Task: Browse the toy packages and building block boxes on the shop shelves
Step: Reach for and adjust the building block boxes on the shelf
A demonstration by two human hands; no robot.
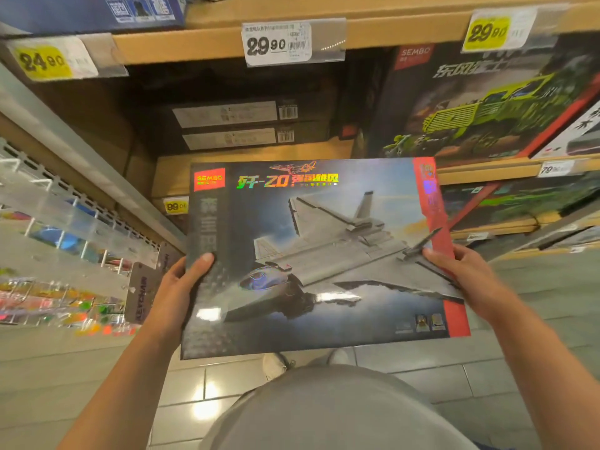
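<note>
Head view shows a SEMBO fighter jet box (321, 254) held flat in front of the shelves, above the tiled floor (454, 378). Left hand (175, 293) grasps its left edge, thumb on the front; right hand (467, 277) grasps the right edge. Behind it, on the wooden shelf (487, 172), stands a green truck box (480, 105), with price tags (276, 43) above

Jet box (318, 254) btwn left hand (177, 287) & right hand (467, 277), shelf boxes (240, 125) behind, truck box (480, 105) upper right
</note>
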